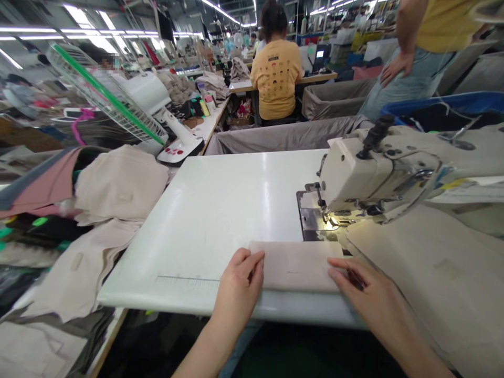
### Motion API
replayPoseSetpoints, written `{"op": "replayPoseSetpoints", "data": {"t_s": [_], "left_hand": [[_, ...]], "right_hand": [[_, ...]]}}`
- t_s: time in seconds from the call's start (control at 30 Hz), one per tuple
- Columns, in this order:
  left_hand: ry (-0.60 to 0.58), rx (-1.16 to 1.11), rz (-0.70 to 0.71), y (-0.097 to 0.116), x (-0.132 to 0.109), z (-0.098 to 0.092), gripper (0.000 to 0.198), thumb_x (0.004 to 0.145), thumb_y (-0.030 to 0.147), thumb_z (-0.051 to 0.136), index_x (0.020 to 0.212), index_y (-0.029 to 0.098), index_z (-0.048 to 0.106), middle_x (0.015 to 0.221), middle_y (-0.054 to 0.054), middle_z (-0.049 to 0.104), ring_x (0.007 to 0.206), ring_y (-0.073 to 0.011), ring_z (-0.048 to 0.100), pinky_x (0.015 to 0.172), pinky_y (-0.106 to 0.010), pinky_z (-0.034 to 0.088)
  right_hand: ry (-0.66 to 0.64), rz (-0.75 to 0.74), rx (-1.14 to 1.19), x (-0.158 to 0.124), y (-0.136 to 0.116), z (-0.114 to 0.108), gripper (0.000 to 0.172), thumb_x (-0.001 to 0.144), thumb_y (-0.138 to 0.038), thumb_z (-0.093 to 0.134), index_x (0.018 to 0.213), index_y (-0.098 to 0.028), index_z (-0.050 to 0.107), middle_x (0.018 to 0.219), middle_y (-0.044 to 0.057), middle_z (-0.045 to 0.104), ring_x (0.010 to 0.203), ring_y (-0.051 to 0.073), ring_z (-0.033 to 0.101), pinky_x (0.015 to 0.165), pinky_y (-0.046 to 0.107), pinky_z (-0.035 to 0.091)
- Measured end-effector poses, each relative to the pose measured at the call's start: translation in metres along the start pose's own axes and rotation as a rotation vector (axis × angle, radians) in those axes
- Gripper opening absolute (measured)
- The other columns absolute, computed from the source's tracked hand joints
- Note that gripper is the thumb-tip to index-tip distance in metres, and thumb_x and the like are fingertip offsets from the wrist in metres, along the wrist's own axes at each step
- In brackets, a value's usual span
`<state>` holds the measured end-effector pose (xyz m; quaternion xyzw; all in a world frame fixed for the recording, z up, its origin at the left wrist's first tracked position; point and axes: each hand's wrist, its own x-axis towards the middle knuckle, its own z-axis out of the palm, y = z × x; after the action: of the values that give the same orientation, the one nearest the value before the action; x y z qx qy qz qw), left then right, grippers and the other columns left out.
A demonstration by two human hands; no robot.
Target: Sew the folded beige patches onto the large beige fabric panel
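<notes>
A beige rectangular fabric piece (296, 266) lies on the white sewing table (220, 199) near its front edge, with a small dark mark on its face. My left hand (243, 273) pinches its left end between thumb and fingers. At the opposite end, my right hand (360, 283) grips the edge with thumb and index finger. Just beyond the fabric stands the sewing machine (362, 173), its lamp lighting the needle area and metal plate (315, 223). The fabric lies in front of the presser foot, not under it.
Stacked beige fabric pieces (122, 184) lie left of the table, near thread cones (51, 226). A white fan (149, 94) with a green rim stands behind them. More beige fabric (441, 268) covers the right side. A person in a yellow shirt (277, 76) sits ahead; another stands at right.
</notes>
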<state>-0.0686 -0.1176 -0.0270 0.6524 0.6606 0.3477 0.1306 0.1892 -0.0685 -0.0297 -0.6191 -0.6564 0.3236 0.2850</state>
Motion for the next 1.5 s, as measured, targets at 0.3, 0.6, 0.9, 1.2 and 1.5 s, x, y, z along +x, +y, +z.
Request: {"op": "replayPoseSetpoints", "data": {"t_s": [0.3,0.6,0.9,1.2,1.5], "left_hand": [[-0.035,0.011,-0.037,0.002,0.005,-0.001,0.028,0.093,0.020,0.049,0.103,0.017,0.075,0.081,-0.004,0.060,0.072,-0.0159,0.063,0.068,-0.029,0.055],[-0.027,0.064,0.008,-0.004,0.011,-0.003,0.031,0.094,0.031,0.049,0.098,0.017,0.076,0.082,-0.005,0.063,0.073,-0.0176,0.065,0.067,-0.031,0.057],[0.000,0.082,0.049,-0.005,0.014,-0.004,0.031,0.094,0.035,0.050,0.096,0.019,0.077,0.079,-0.004,0.063,0.071,-0.0170,0.066,0.064,-0.028,0.057],[-0.012,0.089,0.042,-0.005,0.015,-0.005,0.032,0.094,0.037,0.050,0.096,0.019,0.077,0.079,-0.004,0.063,0.069,-0.0172,0.066,0.062,-0.028,0.057],[0.029,0.262,0.124,-0.003,0.010,0.000,0.032,0.097,0.035,0.046,0.099,0.018,0.074,0.090,-0.009,0.063,0.076,-0.0208,0.065,0.067,-0.034,0.058]], "right_hand": [[-0.007,-0.003,-0.004,0.001,0.000,-0.001,0.032,0.078,-0.051,0.062,0.090,-0.026,0.079,0.084,0.004,0.076,0.069,0.021,0.067,0.068,0.032,0.055],[0.068,-0.042,0.080,0.001,-0.006,0.000,0.027,0.085,-0.041,0.058,0.088,-0.023,0.077,0.091,0.006,0.076,0.082,0.021,0.070,0.074,0.031,0.055],[0.004,0.005,0.019,0.006,-0.007,-0.003,0.024,0.086,-0.037,0.055,0.084,-0.023,0.075,0.080,0.003,0.074,0.068,0.018,0.064,0.066,0.029,0.051],[-0.016,0.016,0.003,0.007,-0.007,-0.003,0.024,0.087,-0.037,0.055,0.085,-0.023,0.075,0.082,0.003,0.073,0.070,0.019,0.065,0.066,0.030,0.050],[-0.009,-0.110,-0.172,0.007,-0.005,-0.003,0.021,0.093,-0.030,0.053,0.090,-0.023,0.073,0.081,0.002,0.069,0.071,0.017,0.065,0.066,0.028,0.051]]}}
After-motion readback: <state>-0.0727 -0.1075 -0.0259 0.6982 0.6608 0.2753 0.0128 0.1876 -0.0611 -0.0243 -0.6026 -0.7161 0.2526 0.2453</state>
